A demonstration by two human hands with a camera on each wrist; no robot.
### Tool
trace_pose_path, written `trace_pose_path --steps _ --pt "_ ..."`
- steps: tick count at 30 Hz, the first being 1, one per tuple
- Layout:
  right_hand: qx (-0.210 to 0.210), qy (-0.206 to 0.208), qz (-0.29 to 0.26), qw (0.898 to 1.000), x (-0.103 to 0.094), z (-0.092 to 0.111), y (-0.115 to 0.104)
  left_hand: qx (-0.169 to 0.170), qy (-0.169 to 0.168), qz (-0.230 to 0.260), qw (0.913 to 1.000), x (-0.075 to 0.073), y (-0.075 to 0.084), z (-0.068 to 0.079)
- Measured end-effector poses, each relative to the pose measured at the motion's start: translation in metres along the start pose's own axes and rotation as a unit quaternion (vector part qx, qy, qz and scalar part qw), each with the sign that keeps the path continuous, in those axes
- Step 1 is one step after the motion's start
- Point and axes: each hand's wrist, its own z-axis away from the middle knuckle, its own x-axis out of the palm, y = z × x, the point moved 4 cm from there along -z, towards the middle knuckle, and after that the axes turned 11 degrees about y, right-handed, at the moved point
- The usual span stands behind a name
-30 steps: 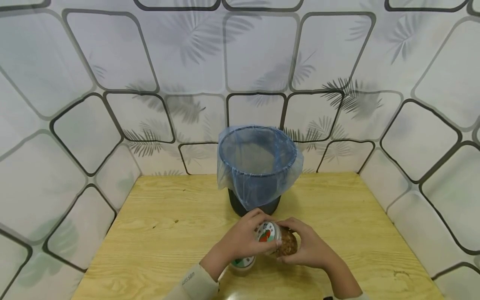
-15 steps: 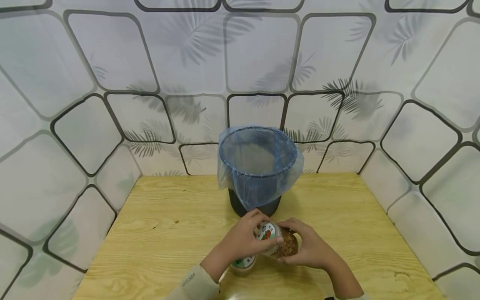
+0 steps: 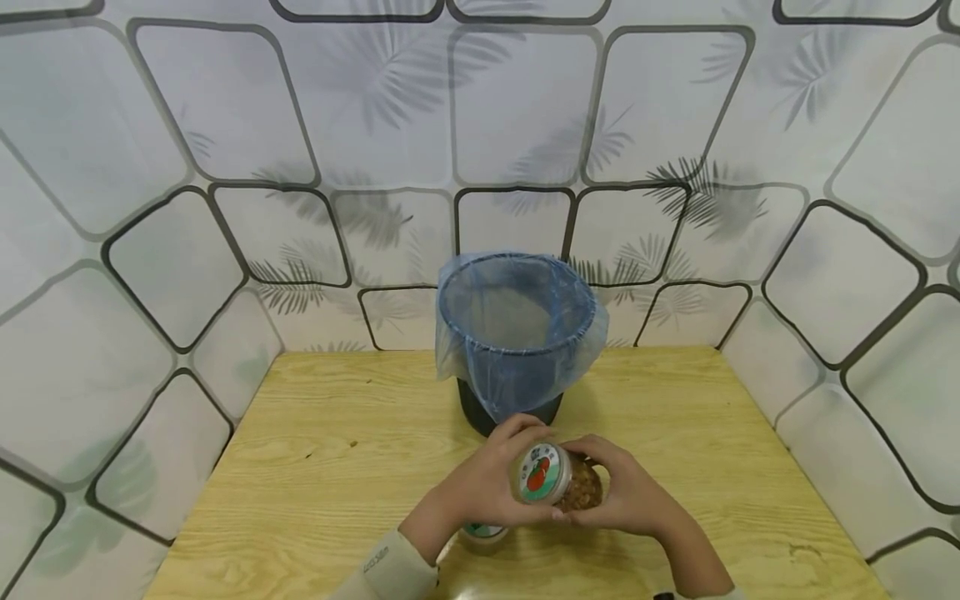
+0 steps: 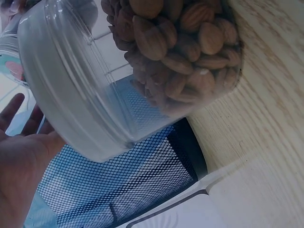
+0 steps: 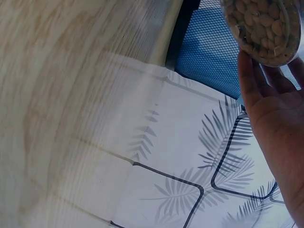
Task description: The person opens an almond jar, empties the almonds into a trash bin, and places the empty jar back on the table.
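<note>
My right hand (image 3: 628,493) grips a clear jar of brown nuts (image 3: 583,487) round its body, tipped so the lid faces left. The jar's lid (image 3: 542,472) bears a round white and green label with a red picture. Around that lid my left hand (image 3: 483,479) spreads its fingers and thumb, with a gap between palm and lid. In the right wrist view the fingers (image 5: 263,90) hold the nut jar (image 5: 266,31) near its base. A second lidded jar (image 3: 483,537) stands on the table below my left hand; the left wrist view shows almonds (image 4: 190,52) in it.
A dark mesh bin (image 4: 128,185) lined with a blue plastic bag (image 3: 517,375) stands just beyond my hands. The wood-grain table (image 3: 337,483) is bounded at the back and sides by patterned sheeting (image 3: 390,225).
My left hand's fingers have loosened from the lid, so its label shows in full. The held jar has shifted slightly to the right with my right hand.
</note>
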Motion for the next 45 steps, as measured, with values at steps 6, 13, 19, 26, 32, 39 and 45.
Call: trace_pose_path --steps 6,13,19,26,32,39,45 --pt "0.006 -0.002 0.003 1.000 0.0009 0.0010 0.0017 0.026 -0.028 -0.012 0.9992 0.0006 0.0047 0.0003" --pt "0.008 0.004 0.012 1.000 -0.0001 0.0011 0.0025 0.012 -0.058 0.003 0.9983 0.0031 0.0043 0.0003" --pt "0.004 0.004 0.005 1.000 -0.0011 0.0010 0.0019 0.020 -0.059 0.004 0.9981 0.0029 0.0031 -0.0018" --pt "0.006 -0.004 -0.004 1.000 0.0026 0.0011 0.0041 0.003 -0.040 0.017 0.9990 -0.0007 0.0016 -0.0033" --pt "0.009 0.001 0.000 1.000 0.0027 0.0008 0.0048 -0.036 -0.032 0.018 0.9987 -0.0012 0.0013 -0.0032" --pt "0.010 0.003 0.004 1.000 0.0037 0.0022 0.0052 -0.069 -0.023 0.024 0.9971 0.0002 -0.0013 -0.0012" --pt "0.005 0.009 0.004 1.000 0.0044 0.0033 0.0043 -0.072 -0.013 0.026 0.9969 0.0010 -0.0008 -0.0018"
